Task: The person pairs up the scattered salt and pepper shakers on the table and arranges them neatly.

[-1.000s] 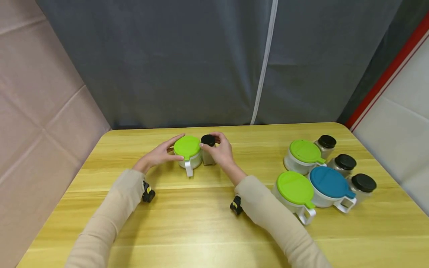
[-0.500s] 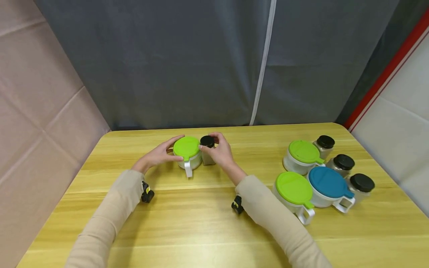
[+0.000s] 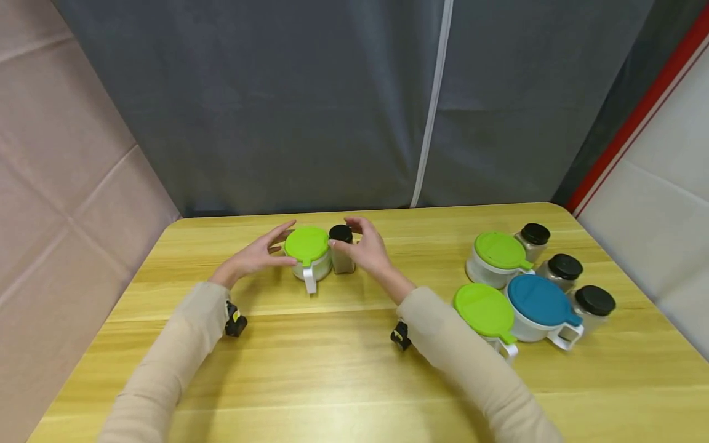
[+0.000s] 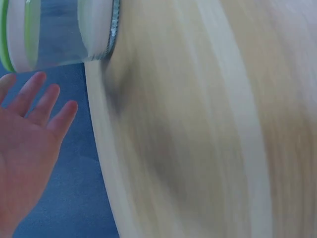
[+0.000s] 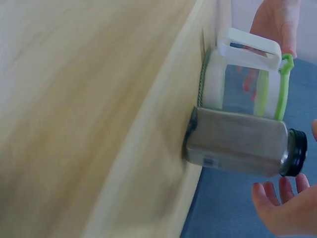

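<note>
A seasoning jar with a green lid and white handle [image 3: 307, 244] stands upright at the back left of the table, its handle facing me. Directly to its right is a small square jar with a black screw lid [image 3: 343, 261], upright and close against it. My left hand [image 3: 256, 253] is spread at the green-lidded jar's left side; the left wrist view shows the fingertips just off its wall. Around the black lid, my right hand [image 3: 370, 249] has thumb and fingers parted. In the right wrist view those fingertips [image 5: 286, 186] lie right beside the lid, with a small gap.
At the right stand two more green-lidded jars [image 3: 501, 250], a blue-lidded jar [image 3: 540, 300] and three black-lidded jars [image 3: 565, 267] in a cluster. My right sleeve [image 3: 471, 357] overlaps the nearest green one. A dark curtain [image 3: 266, 111] hangs behind the table's back edge.
My left hand has drawn back left from the green-lidded jar. My right hand has loosened and eased right from the black-lidded jar. Both jars stay in place.
</note>
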A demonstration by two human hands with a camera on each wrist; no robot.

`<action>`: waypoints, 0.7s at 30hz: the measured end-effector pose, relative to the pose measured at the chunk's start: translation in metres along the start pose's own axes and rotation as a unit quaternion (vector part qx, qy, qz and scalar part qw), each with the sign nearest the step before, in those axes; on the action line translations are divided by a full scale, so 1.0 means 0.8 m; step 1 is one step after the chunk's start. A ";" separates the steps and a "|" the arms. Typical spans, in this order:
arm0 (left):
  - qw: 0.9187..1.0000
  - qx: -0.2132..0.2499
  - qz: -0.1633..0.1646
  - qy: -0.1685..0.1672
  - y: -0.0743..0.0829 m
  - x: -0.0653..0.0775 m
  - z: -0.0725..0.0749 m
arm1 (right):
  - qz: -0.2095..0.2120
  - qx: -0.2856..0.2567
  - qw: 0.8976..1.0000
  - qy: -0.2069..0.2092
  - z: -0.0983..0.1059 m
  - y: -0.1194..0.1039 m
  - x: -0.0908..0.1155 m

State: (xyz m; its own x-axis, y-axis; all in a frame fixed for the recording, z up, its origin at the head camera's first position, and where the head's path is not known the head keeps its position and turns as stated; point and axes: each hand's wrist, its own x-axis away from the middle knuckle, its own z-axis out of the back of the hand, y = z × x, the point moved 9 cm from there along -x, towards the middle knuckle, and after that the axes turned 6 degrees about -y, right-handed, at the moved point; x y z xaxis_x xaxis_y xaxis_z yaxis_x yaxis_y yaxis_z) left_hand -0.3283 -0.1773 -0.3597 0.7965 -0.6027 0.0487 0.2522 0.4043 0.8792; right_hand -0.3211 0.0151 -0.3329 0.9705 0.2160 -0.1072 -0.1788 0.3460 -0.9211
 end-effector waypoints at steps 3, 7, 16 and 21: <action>1.000 -0.013 -0.001 0.004 0.003 0.003 0.005 | 0.010 0.006 1.000 0.000 0.010 -0.007 0.003; 0.999 -0.030 0.010 0.014 0.007 0.008 0.013 | 0.024 0.015 1.000 -0.003 0.024 -0.019 0.006; 0.998 -0.037 0.027 0.033 0.022 0.016 0.020 | 0.058 0.062 0.996 -0.004 0.053 -0.051 0.012; 0.999 -0.027 0.031 0.034 0.056 0.023 0.011 | 0.077 0.093 0.993 -0.010 0.066 -0.064 0.016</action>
State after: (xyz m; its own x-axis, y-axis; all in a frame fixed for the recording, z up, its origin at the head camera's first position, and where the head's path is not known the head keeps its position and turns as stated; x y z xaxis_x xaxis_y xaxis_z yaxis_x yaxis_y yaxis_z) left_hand -0.3070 -0.1767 -0.3148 0.8468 -0.5276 0.0675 0.2291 0.4763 0.8489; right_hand -0.3078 0.0480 -0.2672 0.9264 0.2962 -0.2324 -0.3533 0.4704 -0.8087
